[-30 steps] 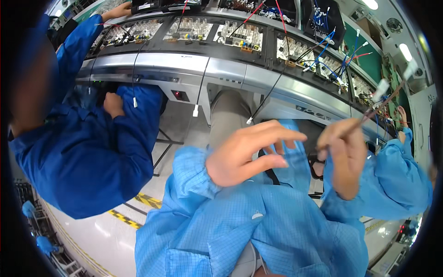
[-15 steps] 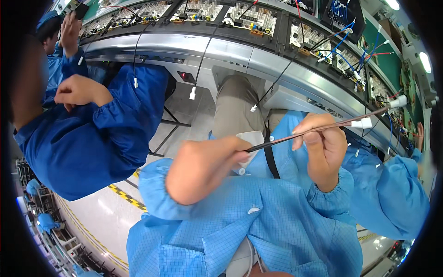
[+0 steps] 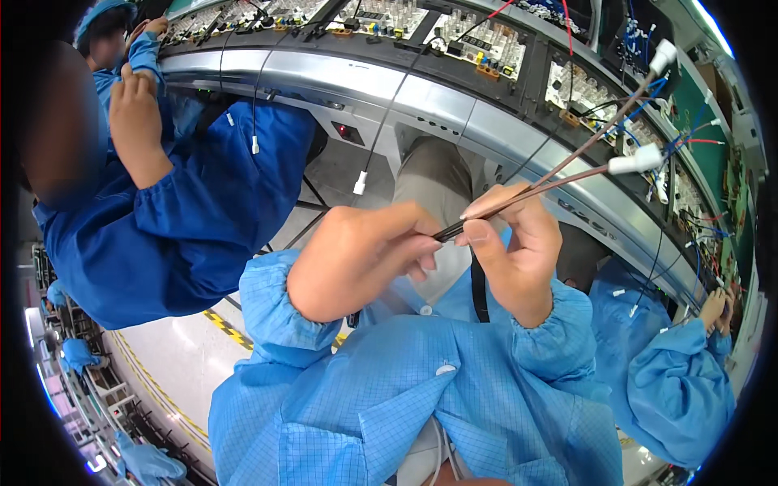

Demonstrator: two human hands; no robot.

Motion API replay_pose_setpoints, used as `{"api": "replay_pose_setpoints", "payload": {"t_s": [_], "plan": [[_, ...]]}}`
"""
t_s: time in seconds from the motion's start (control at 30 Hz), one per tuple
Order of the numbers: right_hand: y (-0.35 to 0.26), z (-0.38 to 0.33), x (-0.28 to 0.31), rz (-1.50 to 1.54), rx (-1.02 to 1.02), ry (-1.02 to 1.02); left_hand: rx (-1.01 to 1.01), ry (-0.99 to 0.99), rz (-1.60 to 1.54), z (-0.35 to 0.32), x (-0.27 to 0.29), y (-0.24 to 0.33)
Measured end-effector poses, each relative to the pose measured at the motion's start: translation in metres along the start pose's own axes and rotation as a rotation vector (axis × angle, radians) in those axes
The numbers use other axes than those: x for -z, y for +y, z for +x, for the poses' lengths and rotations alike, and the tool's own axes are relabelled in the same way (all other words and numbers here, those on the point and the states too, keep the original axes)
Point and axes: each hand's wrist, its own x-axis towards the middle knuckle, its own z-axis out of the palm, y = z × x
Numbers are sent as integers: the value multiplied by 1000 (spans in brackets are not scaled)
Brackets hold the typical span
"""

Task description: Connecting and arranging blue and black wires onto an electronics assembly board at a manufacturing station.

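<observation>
A pair of thin brown wires (image 3: 570, 180) runs between my two hands. My left hand (image 3: 352, 257) is closed in a pinch, gripping the dark end of the wires; its fingertips partly hide that end. Close beside it, my right hand (image 3: 519, 251) pinches the same wires between thumb and forefinger. Beyond my right hand the wires fan apart toward the upper right. One ends in a white connector (image 3: 663, 57), the other in a larger white connector (image 3: 636, 159). Both connectors hang in the air in front of the conveyor line.
A metal-edged conveyor (image 3: 340, 73) crosses ahead, carrying circuit boards (image 3: 478, 44). Black leads with white plugs (image 3: 361, 183) dangle over its edge. A co-worker in a dark blue coat (image 3: 170, 243) sits at my left; another in light blue (image 3: 681, 389) is at my right.
My right hand has slid left along the wires, closer to my left hand. The connector ends have spread apart and risen. The view has shifted slightly.
</observation>
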Motion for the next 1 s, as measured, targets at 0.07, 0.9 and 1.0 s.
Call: {"api": "replay_pose_setpoints", "payload": {"t_s": [0.07,0.9,1.0], "plan": [[8,2,2,82,-76,20,-25,89,-18,7,-2,-2],[30,-26,33,119,384,117,-560,705,135,90,84,-30],[25,-34,40,159,364,108,-459,752,192,130,93,-34]]}}
